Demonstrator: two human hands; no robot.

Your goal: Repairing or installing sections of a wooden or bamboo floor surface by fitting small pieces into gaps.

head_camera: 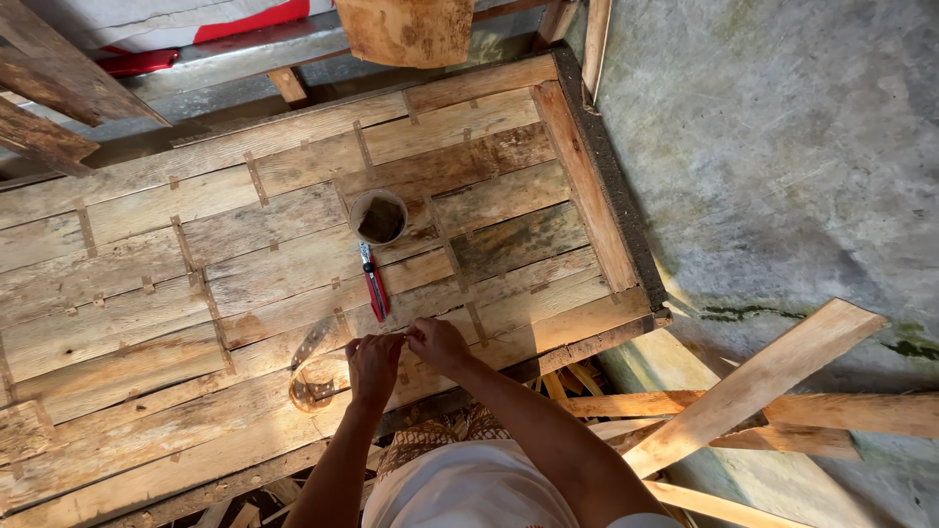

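While both hands are pinching together near the front edge of the rough plank tabletop (147, 293), a thin pale strip (394, 334) is stretching between them. The left hand (372, 364) is closing its fingertips on one end, and the right hand (437, 342) is gripping the other end. Just beside the left hand, a curled band of thin brown bark-like material (311, 376) is lying in a loop. Farther up, a red-handled utility knife (373, 284) is resting flat, and beyond it a small round cup with dark contents (378, 217) is standing upright. Loose wooden slats (763, 376) are leaning at the right.
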